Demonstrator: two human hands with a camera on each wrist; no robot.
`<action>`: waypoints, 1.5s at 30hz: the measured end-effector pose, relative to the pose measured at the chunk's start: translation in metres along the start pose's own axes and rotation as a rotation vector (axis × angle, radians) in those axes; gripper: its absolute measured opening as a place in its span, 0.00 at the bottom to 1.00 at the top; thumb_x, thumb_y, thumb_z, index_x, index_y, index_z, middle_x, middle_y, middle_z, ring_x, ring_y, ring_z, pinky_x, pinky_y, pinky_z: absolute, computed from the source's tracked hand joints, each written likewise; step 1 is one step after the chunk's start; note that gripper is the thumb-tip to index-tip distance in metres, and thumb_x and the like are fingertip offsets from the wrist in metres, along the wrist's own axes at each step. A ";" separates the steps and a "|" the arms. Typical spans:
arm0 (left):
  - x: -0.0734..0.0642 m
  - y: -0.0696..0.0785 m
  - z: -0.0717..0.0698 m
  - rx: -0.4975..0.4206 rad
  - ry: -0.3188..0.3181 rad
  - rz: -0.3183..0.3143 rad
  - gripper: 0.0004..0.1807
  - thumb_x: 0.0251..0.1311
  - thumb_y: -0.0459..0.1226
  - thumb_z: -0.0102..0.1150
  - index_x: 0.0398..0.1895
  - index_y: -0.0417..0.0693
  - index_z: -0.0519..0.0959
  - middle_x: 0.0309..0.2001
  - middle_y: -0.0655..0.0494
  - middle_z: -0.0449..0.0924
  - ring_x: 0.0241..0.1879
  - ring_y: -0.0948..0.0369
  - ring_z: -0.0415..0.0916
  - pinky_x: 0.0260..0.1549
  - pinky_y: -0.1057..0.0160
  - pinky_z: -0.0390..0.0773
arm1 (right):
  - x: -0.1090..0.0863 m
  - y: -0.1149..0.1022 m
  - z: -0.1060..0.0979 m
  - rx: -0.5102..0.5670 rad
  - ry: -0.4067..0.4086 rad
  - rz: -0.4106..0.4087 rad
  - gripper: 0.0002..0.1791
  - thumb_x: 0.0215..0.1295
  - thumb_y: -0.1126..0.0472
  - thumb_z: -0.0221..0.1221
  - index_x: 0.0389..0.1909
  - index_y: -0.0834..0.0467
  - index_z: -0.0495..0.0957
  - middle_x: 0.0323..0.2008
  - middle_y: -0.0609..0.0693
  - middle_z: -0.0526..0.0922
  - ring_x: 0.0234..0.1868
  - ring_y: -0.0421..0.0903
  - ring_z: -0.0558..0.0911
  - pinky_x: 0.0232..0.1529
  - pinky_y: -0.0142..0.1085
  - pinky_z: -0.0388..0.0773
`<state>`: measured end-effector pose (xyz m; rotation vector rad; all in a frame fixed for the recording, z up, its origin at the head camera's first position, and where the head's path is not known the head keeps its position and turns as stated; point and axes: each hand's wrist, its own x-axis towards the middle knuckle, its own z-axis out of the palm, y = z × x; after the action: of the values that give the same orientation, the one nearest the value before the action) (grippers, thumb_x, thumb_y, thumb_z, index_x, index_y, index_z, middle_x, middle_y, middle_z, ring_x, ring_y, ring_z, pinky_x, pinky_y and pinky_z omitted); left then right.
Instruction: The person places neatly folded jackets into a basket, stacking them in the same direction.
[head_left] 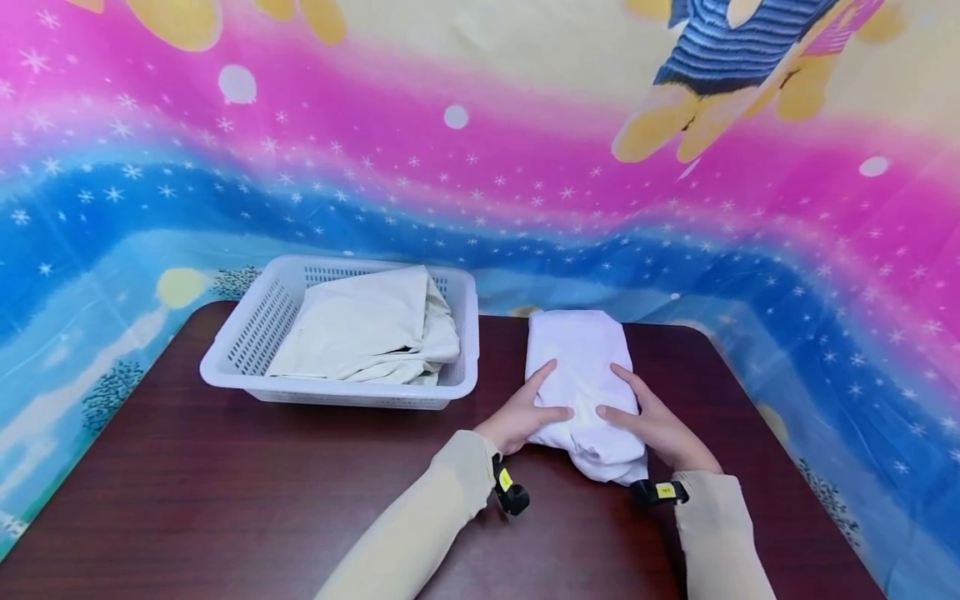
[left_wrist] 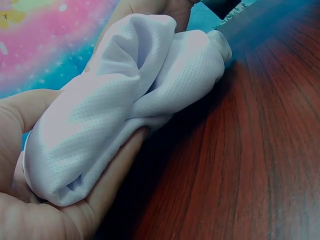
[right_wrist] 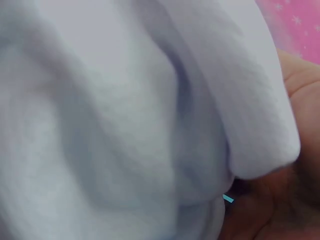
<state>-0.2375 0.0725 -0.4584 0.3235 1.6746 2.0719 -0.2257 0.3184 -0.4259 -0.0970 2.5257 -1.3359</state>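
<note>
A folded white mesh cloth lies toward the right of the table in the head view, its near end bunched and drooping. My left hand grips its left side, and my right hand holds the opposite side. Both thumbs rest on top. In the left wrist view, rolled layers of the cloth show, with fingers reaching beneath them, slightly above the tabletop. Loose folds of the cloth fill the right wrist view and hide most of the right hand.
Left of the cloth, a white plastic basket with slotted walls stands near the table's back edge. Inside it lies a folded cream garment. The dark wooden table meets a colourful printed curtain behind.
</note>
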 end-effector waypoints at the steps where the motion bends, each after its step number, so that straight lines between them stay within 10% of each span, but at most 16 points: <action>1: -0.001 0.000 0.000 0.006 -0.001 0.001 0.47 0.66 0.32 0.64 0.82 0.68 0.52 0.80 0.54 0.44 0.76 0.52 0.48 0.61 0.58 0.72 | 0.000 -0.001 0.000 0.002 0.002 -0.005 0.53 0.66 0.44 0.66 0.83 0.43 0.42 0.80 0.62 0.39 0.77 0.66 0.46 0.68 0.69 0.56; 26: -0.010 0.015 -0.010 0.088 0.045 0.072 0.47 0.63 0.28 0.64 0.81 0.65 0.55 0.80 0.58 0.49 0.77 0.53 0.45 0.72 0.50 0.60 | -0.002 -0.018 0.008 0.017 0.066 -0.080 0.58 0.63 0.48 0.70 0.83 0.43 0.39 0.81 0.59 0.41 0.77 0.66 0.46 0.68 0.70 0.55; 36: -0.013 0.013 -0.010 0.181 0.083 0.033 0.47 0.61 0.30 0.67 0.81 0.60 0.56 0.80 0.55 0.50 0.77 0.52 0.48 0.71 0.49 0.60 | -0.002 -0.007 -0.005 -0.090 0.088 -0.098 0.48 0.66 0.47 0.67 0.80 0.51 0.52 0.76 0.66 0.54 0.71 0.68 0.61 0.63 0.64 0.69; 45: -0.014 0.014 -0.019 0.249 0.133 0.051 0.50 0.63 0.35 0.68 0.82 0.56 0.48 0.81 0.50 0.46 0.78 0.51 0.44 0.73 0.47 0.54 | -0.007 -0.009 -0.010 0.097 0.030 0.109 0.59 0.66 0.40 0.65 0.82 0.45 0.31 0.74 0.71 0.52 0.67 0.69 0.68 0.55 0.60 0.78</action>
<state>-0.2366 0.0468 -0.4477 0.3156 2.0301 1.9598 -0.2227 0.3226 -0.4118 0.0799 2.4474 -1.4233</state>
